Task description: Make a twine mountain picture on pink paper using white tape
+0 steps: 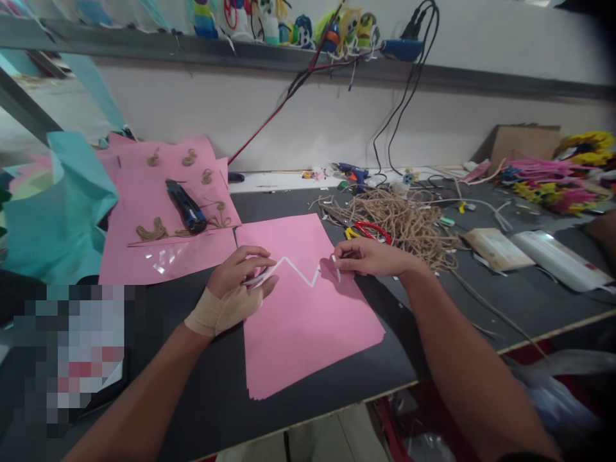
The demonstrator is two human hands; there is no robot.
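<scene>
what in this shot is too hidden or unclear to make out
All in the head view:
- lower-left item: masked by pixelation
- part of the white strip: covered by the left hand
- yellow bundle: cut off by the right edge
- red mark on the white packet: too small, blurred

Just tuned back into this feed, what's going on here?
A person's bare hands are over pink paper on a dark table. The left hand touches one end of a white zigzag strip; the right hand pinches a short white piece near the paper's right edge. A twine pile lies beyond the right hand, and a utility knife rests on other pink sheets at left.
</scene>
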